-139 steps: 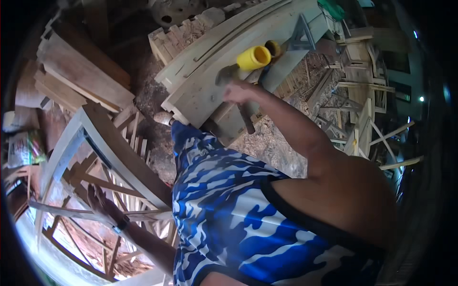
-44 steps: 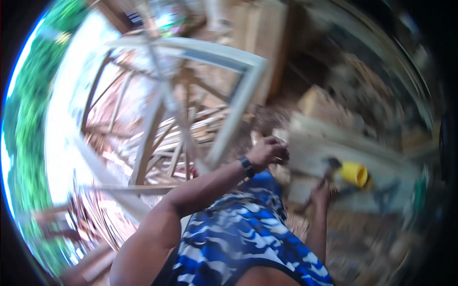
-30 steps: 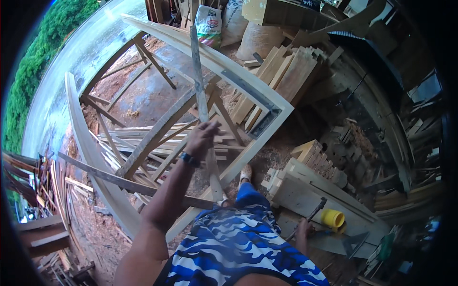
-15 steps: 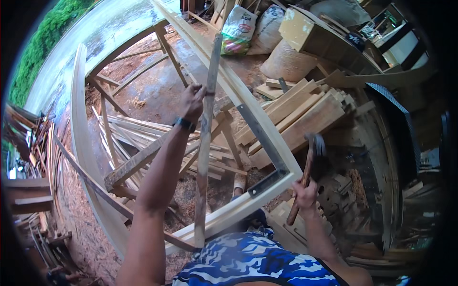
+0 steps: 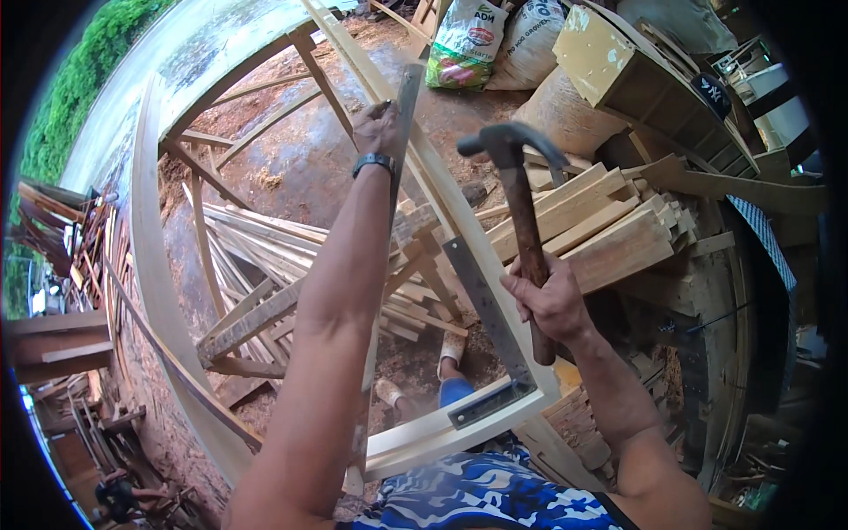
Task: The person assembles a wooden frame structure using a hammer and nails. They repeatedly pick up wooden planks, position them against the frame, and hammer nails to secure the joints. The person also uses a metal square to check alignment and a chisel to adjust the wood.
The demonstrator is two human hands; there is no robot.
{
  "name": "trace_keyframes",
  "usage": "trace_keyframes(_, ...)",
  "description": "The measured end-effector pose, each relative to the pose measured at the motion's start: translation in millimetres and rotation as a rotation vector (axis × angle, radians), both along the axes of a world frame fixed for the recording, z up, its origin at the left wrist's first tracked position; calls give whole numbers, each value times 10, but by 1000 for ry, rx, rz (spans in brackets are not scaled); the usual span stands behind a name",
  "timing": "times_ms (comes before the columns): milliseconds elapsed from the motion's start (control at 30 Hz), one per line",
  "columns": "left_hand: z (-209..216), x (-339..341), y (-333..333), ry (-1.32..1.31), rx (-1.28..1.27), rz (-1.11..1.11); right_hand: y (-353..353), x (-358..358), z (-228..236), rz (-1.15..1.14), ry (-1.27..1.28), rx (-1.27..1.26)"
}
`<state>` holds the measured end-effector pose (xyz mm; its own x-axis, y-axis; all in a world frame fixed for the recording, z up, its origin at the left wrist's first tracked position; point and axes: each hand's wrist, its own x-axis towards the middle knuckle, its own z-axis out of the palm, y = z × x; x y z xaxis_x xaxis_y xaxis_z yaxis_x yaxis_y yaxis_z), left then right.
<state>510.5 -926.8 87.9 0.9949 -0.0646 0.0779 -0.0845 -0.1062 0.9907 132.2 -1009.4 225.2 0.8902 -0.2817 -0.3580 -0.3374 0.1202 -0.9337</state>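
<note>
My left hand (image 5: pixel 378 129), a dark watch on its wrist, is closed on a long, narrow wooden strip (image 5: pixel 407 99). The strip runs across a pale wooden frame (image 5: pixel 459 209), and my forearm hides part of it. In my right hand (image 5: pixel 556 305) a claw hammer (image 5: pixel 523 212) is held upright by its brown handle, its dark head raised above the frame's right side. A dark metal L-shaped square (image 5: pixel 488 309) lies along the inside of the frame's near right corner, just left of the right hand.
Wooden trestles (image 5: pixel 252 327) stand under the frame, with loose sticks (image 5: pixel 265 238) on the ground. A stack of boards (image 5: pixel 609 238) lies to the right. Filled sacks (image 5: pixel 465 44) and a yellowish wooden box (image 5: pixel 609 57) sit at the back. A long plank (image 5: pixel 159 238) extends along the left.
My right hand has lifted the hammer up and to the left, over the frame's side. The left hand has shifted slightly up, and the strip's far end now sits a little further right.
</note>
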Motion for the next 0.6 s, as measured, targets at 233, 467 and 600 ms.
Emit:
trace_keyframes(233,-28,-189,25,27,-74,-20,-303,531,-63,96,-68,-543)
trace_keyframes(467,-203,-88,-9,-59,12,-2,-396,1228,266,178,-155,-744)
trace_keyframes(600,-202,-96,-11,-58,42,-23,-342,1433,417,153,-281,-805)
